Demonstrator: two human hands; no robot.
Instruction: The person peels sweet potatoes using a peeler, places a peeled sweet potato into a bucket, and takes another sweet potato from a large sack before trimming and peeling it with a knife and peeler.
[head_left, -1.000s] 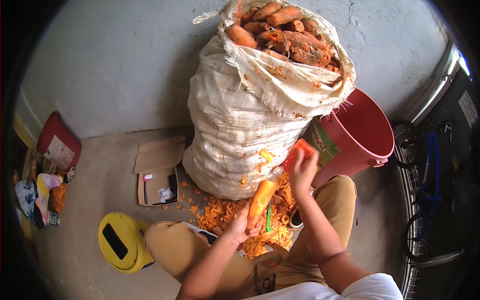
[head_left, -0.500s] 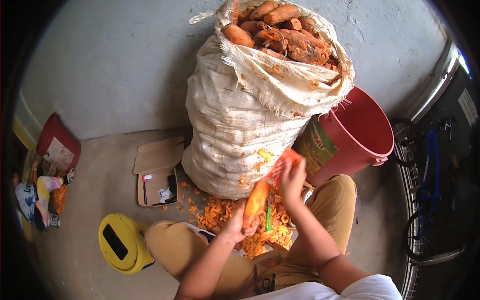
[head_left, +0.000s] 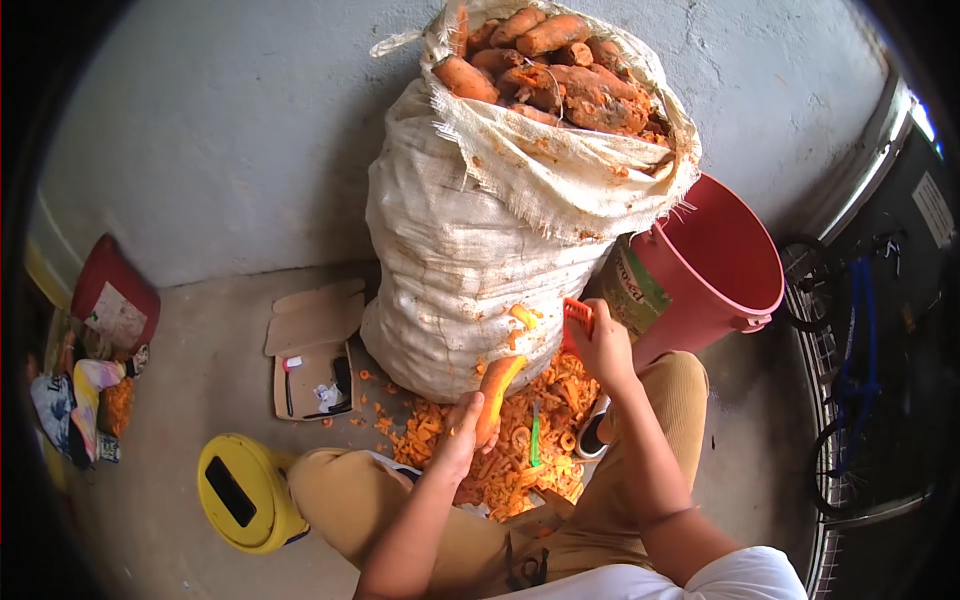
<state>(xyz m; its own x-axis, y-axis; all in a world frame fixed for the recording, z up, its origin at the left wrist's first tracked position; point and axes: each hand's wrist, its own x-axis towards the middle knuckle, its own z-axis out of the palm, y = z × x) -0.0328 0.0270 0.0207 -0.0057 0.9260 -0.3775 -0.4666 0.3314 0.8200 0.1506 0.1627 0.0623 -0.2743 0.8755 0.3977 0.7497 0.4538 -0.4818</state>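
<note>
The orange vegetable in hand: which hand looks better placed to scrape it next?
Probably the right hand: it holds the red tool, apart from the orange vegetable. The left hand is busy gripping the vegetable's near end, leaving the far end exposed.

The box (head_left: 310,372) stands open on the floor (head_left: 200,350), its lid flap folded back toward the wall (head_left: 230,130); crumpled paper (head_left: 328,398) and some dark items (too small to make out) lie inside. Nearer the viewer than the box, slightly left of it, is a yellow tub (head_left: 282,478) with a black slab (head_left: 229,491) on its lid. Well left of the box are a red bin (head_left: 118,290) and bright packets (head_left: 92,388). Far right of the box are a blue-framed bike (head_left: 858,350) and a white sign (head_left: 934,208).
</note>
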